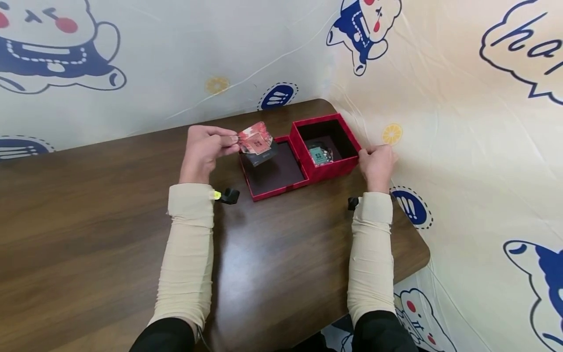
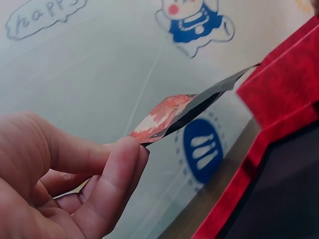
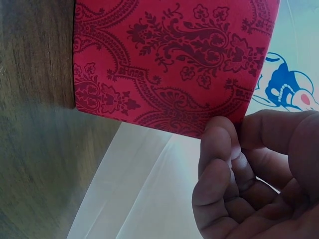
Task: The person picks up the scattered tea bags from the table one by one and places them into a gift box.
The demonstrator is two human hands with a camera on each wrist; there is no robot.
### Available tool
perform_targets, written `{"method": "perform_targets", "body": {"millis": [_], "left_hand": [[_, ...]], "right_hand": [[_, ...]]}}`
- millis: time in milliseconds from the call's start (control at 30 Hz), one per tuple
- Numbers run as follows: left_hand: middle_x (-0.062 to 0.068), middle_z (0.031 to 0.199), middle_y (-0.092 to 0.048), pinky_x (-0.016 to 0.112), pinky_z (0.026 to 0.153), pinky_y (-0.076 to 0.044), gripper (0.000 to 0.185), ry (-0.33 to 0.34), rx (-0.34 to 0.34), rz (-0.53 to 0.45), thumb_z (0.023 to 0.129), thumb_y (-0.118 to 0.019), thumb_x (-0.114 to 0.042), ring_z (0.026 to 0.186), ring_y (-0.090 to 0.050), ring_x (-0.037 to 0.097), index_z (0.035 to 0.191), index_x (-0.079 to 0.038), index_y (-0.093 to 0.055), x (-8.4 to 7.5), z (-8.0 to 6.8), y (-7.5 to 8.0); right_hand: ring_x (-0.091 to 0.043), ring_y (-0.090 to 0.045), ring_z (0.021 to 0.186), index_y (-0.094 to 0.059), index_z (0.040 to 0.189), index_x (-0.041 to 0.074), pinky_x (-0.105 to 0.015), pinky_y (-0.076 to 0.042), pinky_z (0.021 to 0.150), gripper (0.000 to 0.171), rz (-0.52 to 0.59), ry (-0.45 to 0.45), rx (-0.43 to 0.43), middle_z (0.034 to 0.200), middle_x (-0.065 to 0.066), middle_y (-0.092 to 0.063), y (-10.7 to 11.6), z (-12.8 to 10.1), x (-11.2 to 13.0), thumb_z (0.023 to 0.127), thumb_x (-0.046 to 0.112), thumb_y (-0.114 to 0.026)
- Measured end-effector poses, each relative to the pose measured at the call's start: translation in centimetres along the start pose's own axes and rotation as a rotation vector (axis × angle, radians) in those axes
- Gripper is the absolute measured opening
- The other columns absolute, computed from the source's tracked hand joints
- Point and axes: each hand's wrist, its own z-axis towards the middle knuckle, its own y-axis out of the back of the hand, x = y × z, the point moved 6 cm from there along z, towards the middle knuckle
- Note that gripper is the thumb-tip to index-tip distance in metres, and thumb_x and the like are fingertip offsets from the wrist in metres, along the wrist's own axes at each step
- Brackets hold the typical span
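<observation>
My left hand pinches a small flat packet by its edge, between thumb and fingers. The packet has a red and pale printed part and a dark part, and hangs above the open red lid. In the left wrist view the packet appears nearly edge-on. My right hand pinches the near right corner of the red box. The right wrist view shows the box's patterned side with the fingertips at its corner. Inside the box lies a green-labelled packet with something clear and shiny beside it.
Box and lid sit joined side by side near the far right corner of the brown wooden table. A white printed sheet covers the walls behind and to the right, close to the table's edge.
</observation>
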Motion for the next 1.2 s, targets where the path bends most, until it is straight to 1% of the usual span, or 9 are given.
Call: {"method": "perform_targets", "body": {"millis": [133, 200, 367, 500, 600, 667, 1000, 1200], "left_hand": [[0.021, 0.105, -0.065, 0.027, 0.068, -0.058, 0.015, 0.039, -0.001, 0.019, 0.084, -0.078, 0.005, 0.069, -0.073, 0.020, 0.100, 0.005, -0.076, 0.2, 0.1, -2.1], [0.021, 0.107, -0.065, 0.027, 0.068, -0.058, 0.018, 0.045, 0.005, 0.017, 0.084, -0.078, 0.005, 0.072, -0.074, 0.021, 0.102, 0.006, -0.075, 0.3, 0.1, -3.1], [0.021, 0.108, -0.065, 0.028, 0.067, -0.058, 0.019, 0.027, 0.027, -0.007, 0.084, -0.076, 0.008, 0.074, -0.074, 0.022, 0.103, 0.007, -0.075, 0.2, 0.4, -5.5], [0.021, 0.110, -0.064, 0.028, 0.068, -0.058, 0.019, 0.015, 0.054, -0.045, 0.085, -0.076, 0.008, 0.078, -0.074, 0.024, 0.104, 0.007, -0.075, 0.5, 0.6, -7.3], [0.021, 0.111, -0.064, 0.029, 0.069, -0.059, 0.018, 0.013, 0.075, -0.048, 0.085, -0.076, 0.007, 0.079, -0.074, 0.025, 0.103, 0.007, -0.075, 0.7, 0.7, -8.5], [0.021, 0.110, -0.065, 0.028, 0.069, -0.059, 0.017, 0.011, 0.079, -0.035, 0.085, -0.076, 0.006, 0.078, -0.074, 0.024, 0.102, 0.006, -0.075, 0.8, 0.7, -9.3], [0.016, 0.104, -0.068, 0.026, 0.069, -0.058, 0.013, 0.007, 0.102, 0.061, 0.088, -0.077, -0.002, 0.076, -0.074, 0.021, 0.101, 0.000, -0.077, 0.7, 0.9, -12.9], [0.014, 0.102, -0.066, 0.024, 0.066, -0.057, 0.009, -0.034, 0.084, 0.198, 0.089, -0.076, -0.003, 0.073, -0.073, 0.019, 0.097, -0.001, -0.077, 1.1, 1.2, -15.1]], "right_hand": [[-0.027, -0.051, 0.099, -0.080, 0.094, 0.002, -0.034, -0.045, 0.058, 0.032, 0.014, -0.017, 0.011, 0.084, -0.016, -0.071, -0.1, -0.1, 0.0, 0.100, 0.018, -0.053], [-0.027, -0.051, 0.099, -0.080, 0.095, 0.002, -0.034, -0.045, 0.058, 0.032, 0.019, -0.022, 0.012, 0.084, -0.016, -0.071, -0.1, -0.2, -0.1, 0.100, 0.019, -0.054], [-0.027, -0.050, 0.104, -0.080, 0.095, 0.002, -0.034, -0.046, 0.060, 0.031, 0.026, -0.016, 0.005, 0.085, -0.016, -0.072, 0.0, -0.1, -0.1, 0.099, 0.017, -0.053], [-0.027, -0.048, 0.107, -0.080, 0.095, 0.002, -0.034, -0.045, 0.065, 0.031, 0.016, -0.013, -0.009, 0.087, -0.015, -0.072, 0.0, -0.1, -0.2, 0.098, 0.017, -0.053], [-0.028, -0.046, 0.110, -0.080, 0.096, 0.002, -0.034, -0.044, 0.068, 0.031, 0.010, -0.005, -0.019, 0.088, -0.016, -0.072, -0.1, -0.2, -0.2, 0.098, 0.017, -0.053], [-0.029, -0.046, 0.111, -0.080, 0.098, 0.002, -0.034, -0.045, 0.069, 0.031, 0.015, 0.006, -0.022, 0.090, -0.015, -0.073, -0.1, -0.1, -0.2, 0.098, 0.017, -0.053], [-0.028, -0.050, 0.104, -0.081, 0.092, 0.001, -0.035, -0.043, 0.064, 0.031, 0.003, 0.031, -0.055, 0.085, -0.016, -0.073, 0.2, 0.0, 0.1, 0.097, 0.016, -0.054], [-0.027, -0.051, 0.102, -0.080, 0.086, 0.001, -0.035, -0.041, 0.064, 0.032, -0.006, 0.042, -0.053, 0.079, -0.015, -0.072, 0.0, -0.1, -0.1, 0.097, 0.016, -0.054]]}}
